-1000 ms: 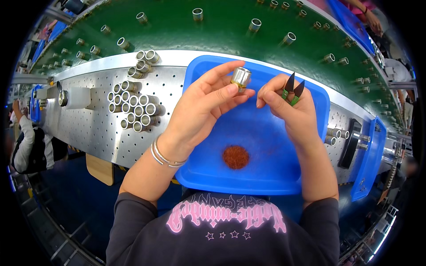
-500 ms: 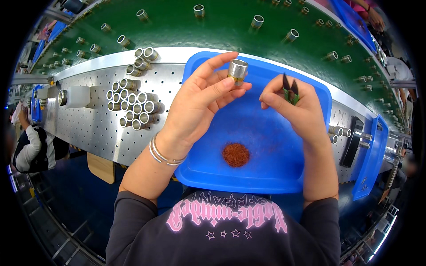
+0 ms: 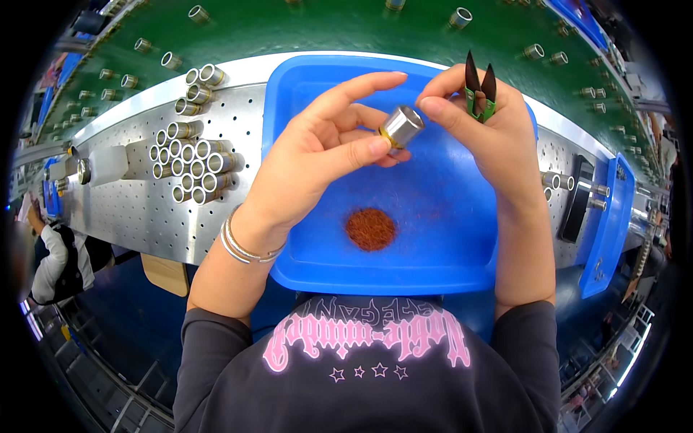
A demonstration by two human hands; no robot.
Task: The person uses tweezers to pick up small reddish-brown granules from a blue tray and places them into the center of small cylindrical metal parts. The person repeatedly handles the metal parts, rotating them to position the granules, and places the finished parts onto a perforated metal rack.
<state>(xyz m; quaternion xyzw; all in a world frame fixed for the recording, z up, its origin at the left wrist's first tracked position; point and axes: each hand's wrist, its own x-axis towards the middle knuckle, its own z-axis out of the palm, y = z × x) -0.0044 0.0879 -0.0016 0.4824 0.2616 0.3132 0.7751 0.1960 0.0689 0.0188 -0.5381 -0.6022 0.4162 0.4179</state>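
Note:
My left hand (image 3: 307, 155) pinches a short silver metal cylinder (image 3: 403, 125) between thumb and fingers. The cylinder is tilted, its open end toward the upper right, with a yellowish band at its lower end. Green-handled thread snips (image 3: 481, 90) rest in my right hand (image 3: 502, 141), dark blades pointing up and apart. My right thumb and index fingertips are close together beside the cylinder's rim; whether they pinch a thin strand is too small to tell. Both hands are over a blue tray (image 3: 426, 278), where a reddish-brown pile of fine wire scraps (image 3: 370, 229) lies.
Left of the tray, several similar metal cylinders (image 3: 189, 162) stand grouped on a perforated metal table (image 3: 133, 209). Beyond runs a green conveyor belt (image 3: 325, 32) with scattered cylinders. At right lie a black oblong object (image 3: 577, 198) and another blue tray (image 3: 603, 238).
The cylinder in my left hand has gone from nearly upright to tilted rightward. My right hand has come up closer to its rim, the snips still in it. The whole view has shifted slightly.

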